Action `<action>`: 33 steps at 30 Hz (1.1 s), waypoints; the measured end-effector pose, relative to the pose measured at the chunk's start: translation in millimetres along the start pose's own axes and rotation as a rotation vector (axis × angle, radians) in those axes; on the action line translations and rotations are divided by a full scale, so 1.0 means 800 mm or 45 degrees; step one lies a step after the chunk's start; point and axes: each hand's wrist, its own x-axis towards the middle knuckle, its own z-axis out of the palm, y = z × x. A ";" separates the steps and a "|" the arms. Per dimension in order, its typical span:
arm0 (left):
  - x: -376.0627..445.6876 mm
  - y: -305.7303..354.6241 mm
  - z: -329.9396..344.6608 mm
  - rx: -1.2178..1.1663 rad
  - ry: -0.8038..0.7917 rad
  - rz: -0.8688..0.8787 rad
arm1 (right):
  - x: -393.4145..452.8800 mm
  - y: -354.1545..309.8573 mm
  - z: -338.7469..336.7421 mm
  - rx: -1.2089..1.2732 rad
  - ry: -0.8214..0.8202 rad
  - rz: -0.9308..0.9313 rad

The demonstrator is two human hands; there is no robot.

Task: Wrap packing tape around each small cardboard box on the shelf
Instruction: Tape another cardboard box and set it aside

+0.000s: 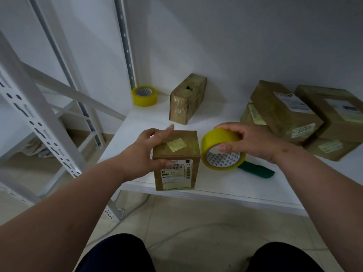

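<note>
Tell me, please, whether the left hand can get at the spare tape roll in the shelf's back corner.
Probably yes: open shelf lies between the left hand and the spare tape roll, and the upright box stands to its right. The hand must first release the front box.

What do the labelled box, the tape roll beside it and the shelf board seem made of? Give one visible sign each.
The cardboard box: matt brown cardboard, folded edges; glossy clear tape shines on top. The tape roll: glossy yellow plastic film, on a patterned core, probably card. The shelf board: smooth white surface, painted metal or laminate; cannot tell which.
</note>
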 end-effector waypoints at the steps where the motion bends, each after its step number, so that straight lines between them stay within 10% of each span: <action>1: 0.001 0.000 -0.001 0.034 -0.029 -0.009 | 0.000 0.000 0.003 0.010 -0.004 -0.001; 13: 0.044 0.060 0.000 0.865 -0.222 0.049 | -0.008 -0.019 0.036 0.193 0.042 -0.090; 20: 0.025 0.042 0.002 -0.221 -0.002 -0.002 | -0.013 -0.033 -0.005 1.105 0.069 -0.252; 23: 0.015 0.026 0.029 -0.597 -0.031 -0.044 | -0.010 -0.035 0.010 1.017 0.045 -0.171; 33: -0.010 -0.022 0.045 -0.378 -0.003 -0.124 | 0.012 -0.049 0.081 0.813 -0.129 -0.099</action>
